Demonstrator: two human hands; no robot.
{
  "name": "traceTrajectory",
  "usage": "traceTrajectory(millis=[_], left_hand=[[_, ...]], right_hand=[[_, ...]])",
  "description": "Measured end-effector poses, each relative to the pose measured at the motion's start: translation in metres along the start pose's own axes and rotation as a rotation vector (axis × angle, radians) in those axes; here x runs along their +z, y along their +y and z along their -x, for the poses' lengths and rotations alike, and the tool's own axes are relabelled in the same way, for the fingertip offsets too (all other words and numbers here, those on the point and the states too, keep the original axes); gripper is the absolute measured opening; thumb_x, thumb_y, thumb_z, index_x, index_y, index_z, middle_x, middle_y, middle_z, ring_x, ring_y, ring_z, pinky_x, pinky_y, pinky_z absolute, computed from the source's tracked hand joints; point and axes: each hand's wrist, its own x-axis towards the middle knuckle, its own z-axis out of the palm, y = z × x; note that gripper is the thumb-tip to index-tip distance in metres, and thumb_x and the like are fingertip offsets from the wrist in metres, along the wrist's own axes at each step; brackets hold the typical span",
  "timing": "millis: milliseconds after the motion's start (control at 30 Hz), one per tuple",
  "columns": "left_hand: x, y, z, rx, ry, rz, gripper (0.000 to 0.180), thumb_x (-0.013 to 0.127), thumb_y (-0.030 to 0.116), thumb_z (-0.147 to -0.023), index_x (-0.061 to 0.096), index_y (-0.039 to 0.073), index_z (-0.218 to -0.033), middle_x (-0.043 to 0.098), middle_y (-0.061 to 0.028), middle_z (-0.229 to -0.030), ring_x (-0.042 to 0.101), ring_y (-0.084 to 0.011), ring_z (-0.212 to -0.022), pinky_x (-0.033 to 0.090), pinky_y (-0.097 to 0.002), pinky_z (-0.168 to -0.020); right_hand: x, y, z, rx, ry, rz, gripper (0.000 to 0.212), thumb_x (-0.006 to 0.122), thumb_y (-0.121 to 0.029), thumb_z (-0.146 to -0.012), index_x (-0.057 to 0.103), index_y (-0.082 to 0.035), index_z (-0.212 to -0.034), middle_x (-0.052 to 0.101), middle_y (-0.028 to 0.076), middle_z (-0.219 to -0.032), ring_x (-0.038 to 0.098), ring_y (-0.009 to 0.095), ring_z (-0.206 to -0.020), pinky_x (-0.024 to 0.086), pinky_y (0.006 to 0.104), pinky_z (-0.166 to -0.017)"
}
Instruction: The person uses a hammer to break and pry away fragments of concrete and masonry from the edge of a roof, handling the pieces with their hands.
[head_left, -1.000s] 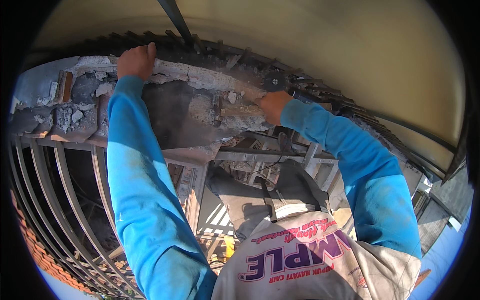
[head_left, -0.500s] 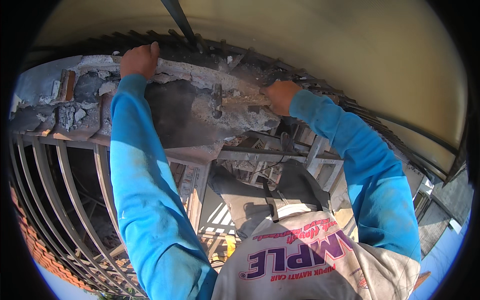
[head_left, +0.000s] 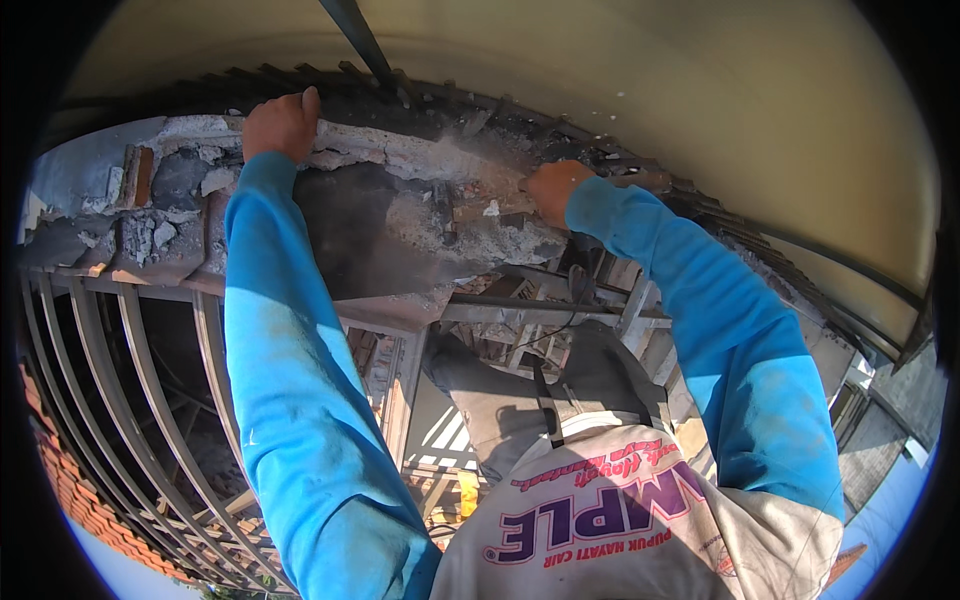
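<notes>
My right hand [head_left: 557, 191] is closed around the wooden handle of a hammer [head_left: 444, 214]. The hammer is smeared by motion, and its dark head lies against the broken face of a concrete ledge [head_left: 400, 150]. Further left, my left hand [head_left: 280, 127] grips the top edge of that ledge, its fingers partly hidden beyond it. Between my hands the ledge is chipped, with rough pale mortar and a dark hollow patch [head_left: 345, 225]. A small white chip [head_left: 491, 208] shows beside the hammer, and dust hangs around it.
Curved metal bars [head_left: 150, 390] stand at the lower left, above orange roof tiles [head_left: 85, 480]. A tan sheet [head_left: 700, 100] spans the far side, crossed by a dark metal post [head_left: 358, 40]. Loose rubble [head_left: 150, 232] lies on the ledge's left part. Beams [head_left: 500, 310] frame a drop below.
The hammer has gone from sharp to smeared at the ledge, and small chips now fly near it. My right hand has shifted slightly left; my left hand keeps its grip.
</notes>
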Motion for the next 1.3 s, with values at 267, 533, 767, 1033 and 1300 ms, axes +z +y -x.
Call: traceTrajectory(millis=[267,533,767,1033,1300], left_hand=[[0.004,-0.005,0.004,0.021,-0.003,-0.055,0.042,0.035,0.035,-0.098,0.068,0.011,-0.087,0.069,-0.0156,-0.089,0.064,-0.0406,-0.084,0.05,-0.0512,-0.078],[0.0,0.001,0.004,0.014,-0.018,-0.031,0.047,0.033,0.036,-0.098,0.069,0.008,-0.087,0.069,-0.0188,-0.086,0.064,-0.0412,-0.084,0.049,-0.0501,-0.081],[0.003,0.001,0.004,-0.025,-0.019,-0.02,0.05,0.032,0.038,-0.098,0.069,0.007,-0.085,0.068,-0.0202,-0.09,0.063,-0.042,-0.087,0.048,-0.0517,-0.082],[-0.006,0.004,0.005,0.012,-0.034,-0.047,0.044,0.034,0.036,-0.098,0.068,0.01,-0.091,0.069,-0.0178,-0.091,0.063,-0.042,-0.086,0.048,-0.0511,-0.082],[-0.002,-0.001,0.009,-0.007,0.002,-0.026,0.044,0.037,0.037,-0.097,0.069,0.009,-0.09,0.068,-0.0197,-0.089,0.063,-0.0414,-0.085,0.048,-0.0521,-0.08]], right_hand=[[0.028,-0.098,0.074,-0.512,-0.154,0.116,0.035,0.067,-0.012,-0.074,0.067,-0.006,-0.108,0.069,0.017,-0.085,0.068,0.037,-0.079,0.055,0.0469,-0.072],[0.021,-0.018,0.003,0.061,0.046,-0.129,0.047,0.067,-0.015,-0.077,0.06,-0.004,-0.122,0.069,0.02,-0.09,0.067,0.038,-0.088,0.054,0.0451,-0.08],[0.044,-0.106,0.075,-0.481,-0.197,0.062,0.025,0.065,-0.011,-0.075,0.068,-0.006,-0.098,0.069,0.017,-0.089,0.068,0.036,-0.084,0.056,0.046,-0.076],[-0.012,0.008,0.004,0.033,0.066,0.143,0.023,0.069,-0.011,-0.073,0.07,-0.003,-0.094,0.07,0.018,-0.088,0.069,0.037,-0.083,0.056,0.0459,-0.072],[0.039,-0.075,0.061,-0.376,-0.089,0.089,0.021,0.068,-0.011,-0.073,0.07,-0.005,-0.093,0.07,0.016,-0.085,0.069,0.034,-0.082,0.056,0.0442,-0.07]])
